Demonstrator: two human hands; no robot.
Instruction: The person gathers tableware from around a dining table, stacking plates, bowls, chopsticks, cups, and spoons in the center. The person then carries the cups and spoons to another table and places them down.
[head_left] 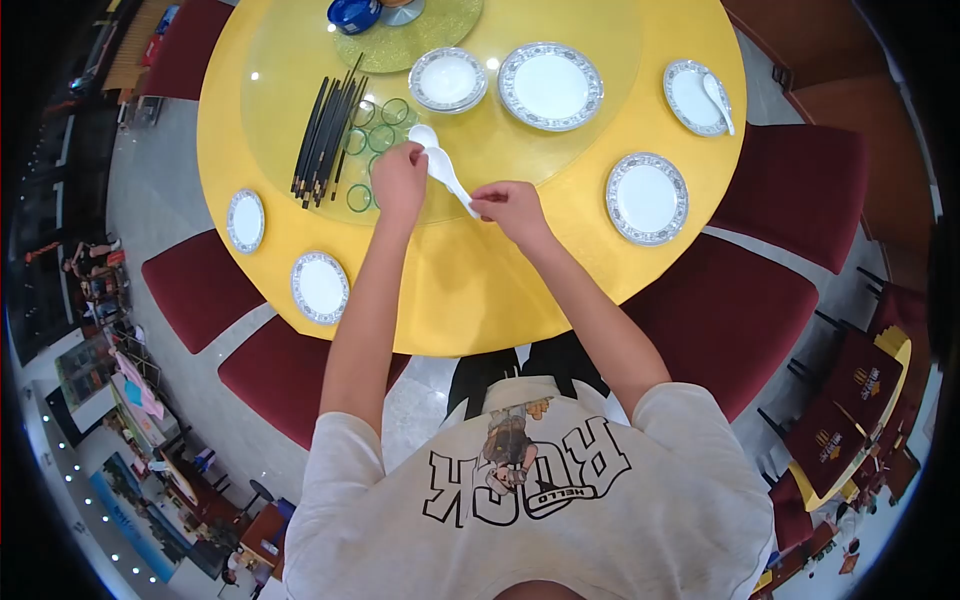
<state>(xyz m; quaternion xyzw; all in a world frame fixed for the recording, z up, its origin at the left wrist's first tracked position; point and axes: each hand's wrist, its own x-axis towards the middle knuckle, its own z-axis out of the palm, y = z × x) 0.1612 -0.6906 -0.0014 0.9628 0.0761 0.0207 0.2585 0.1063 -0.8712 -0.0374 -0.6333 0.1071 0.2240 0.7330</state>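
Note:
Two white soup spoons are together above the front part of the glass turntable (560, 165). The nearer soup spoon (441, 166) slants down to the right, and my right hand (512, 208) pinches the end of its handle. The bowl of the other soup spoon (423, 134) shows just behind it; its handle is hidden. My left hand (400, 182) is closed, fingertips at the spoon bowls, seemingly pinching the farther spoon. Several green-rimmed glasses (359, 197) stand left of my left hand, partly covered by it. A bundle of black chopsticks (322, 140) lies farther left.
Stacked small plates (448, 82) and larger plates (551, 88) stand on the turntable. Along the yellow table's edge sit single plates (647, 199), (320, 286) and a small plate (245, 221). One plate (690, 100) bears a spoon (716, 98). Dark red chairs (720, 310) surround the table.

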